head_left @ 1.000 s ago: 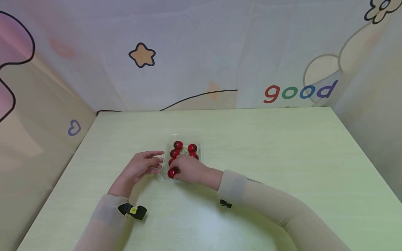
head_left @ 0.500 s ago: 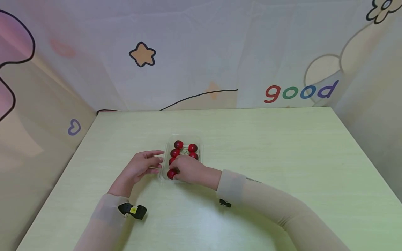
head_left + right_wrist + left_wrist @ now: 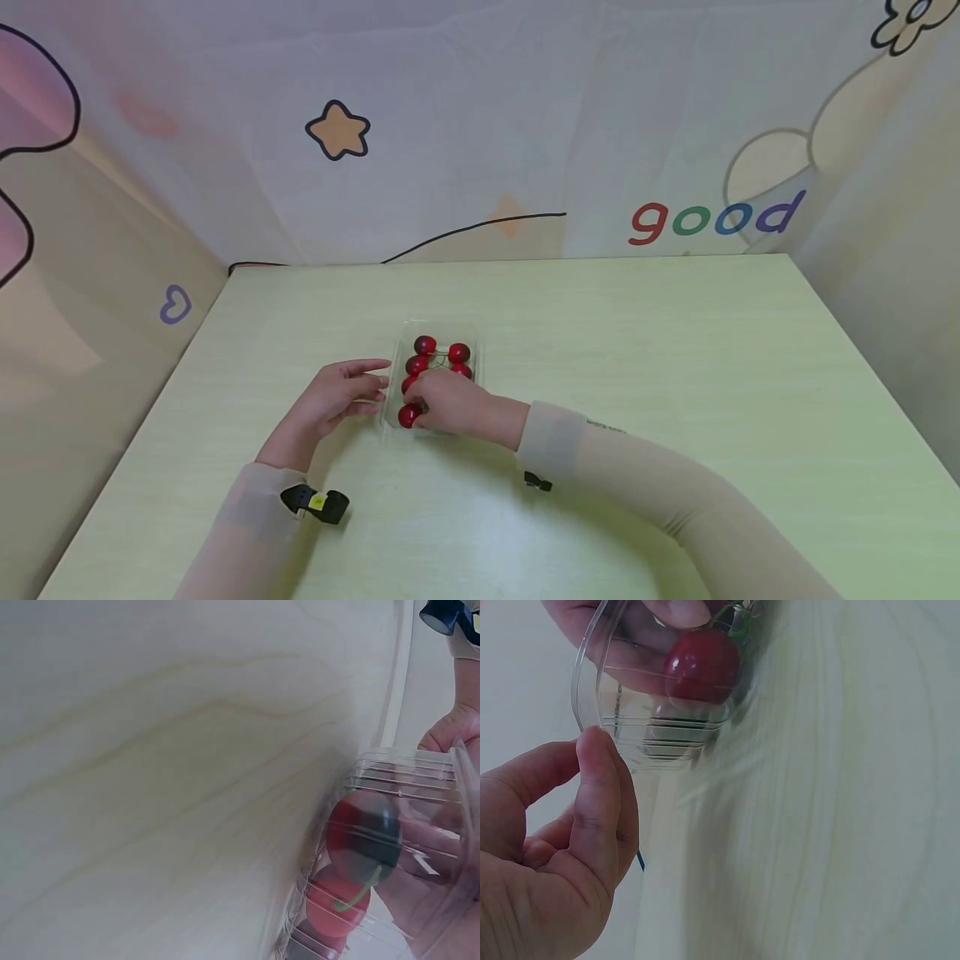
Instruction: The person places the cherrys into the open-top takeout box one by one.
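A clear plastic box (image 3: 392, 408) stands on the table, with several dark red cherries (image 3: 417, 365) in two rows and green stems between them. My right hand (image 3: 453, 404) reaches over the near end of the box. Its fingers pinch a cherry (image 3: 409, 415) at the near left corner; the same cherry (image 3: 703, 666) shows through the wall in the left wrist view. The hand hides the cherries under it. My left hand (image 3: 336, 396) is at the box's left side, fingers extended, with fingertips (image 3: 594, 739) at the rim.
The pale wood-grain table (image 3: 645, 350) reaches back to a printed cloth wall (image 3: 465, 108), with more cloth at both sides. A black wrist camera (image 3: 322, 504) is strapped to the left sleeve, another (image 3: 537, 482) to the right sleeve.
Almost nothing differs. The cherry at the right fingers has shifted very slightly toward the near side of the box; the left hand stays at the box's side.
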The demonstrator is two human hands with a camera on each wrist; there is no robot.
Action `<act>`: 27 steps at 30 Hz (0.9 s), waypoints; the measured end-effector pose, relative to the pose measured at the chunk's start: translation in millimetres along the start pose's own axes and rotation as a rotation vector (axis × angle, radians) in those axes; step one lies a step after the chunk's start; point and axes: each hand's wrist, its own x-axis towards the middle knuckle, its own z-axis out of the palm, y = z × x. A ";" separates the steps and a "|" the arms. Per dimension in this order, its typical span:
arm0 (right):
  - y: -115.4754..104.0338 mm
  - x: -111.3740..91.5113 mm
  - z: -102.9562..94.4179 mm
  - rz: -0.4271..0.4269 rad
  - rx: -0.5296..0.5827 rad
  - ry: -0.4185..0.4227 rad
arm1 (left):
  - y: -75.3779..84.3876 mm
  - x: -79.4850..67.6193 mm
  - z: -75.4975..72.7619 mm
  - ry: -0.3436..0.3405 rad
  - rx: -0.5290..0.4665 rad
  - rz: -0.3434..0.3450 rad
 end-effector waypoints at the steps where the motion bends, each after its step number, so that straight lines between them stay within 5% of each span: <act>1: 0.3 0.0 -0.8 0.000 0.005 0.000 | 0.1 0.2 -0.4 -0.002 0.003 0.001; 10: 1.4 -15.2 -24.7 -0.027 0.134 0.060 | 2.0 0.1 0.1 -0.018 0.008 -0.001; 18: 23.3 -56.5 -48.4 -0.034 0.275 0.226 | 1.3 0.6 2.2 0.006 0.030 -0.025; 27: 62.7 -106.5 -43.0 0.037 0.363 0.300 | -7.0 -9.0 1.2 0.029 0.091 -0.021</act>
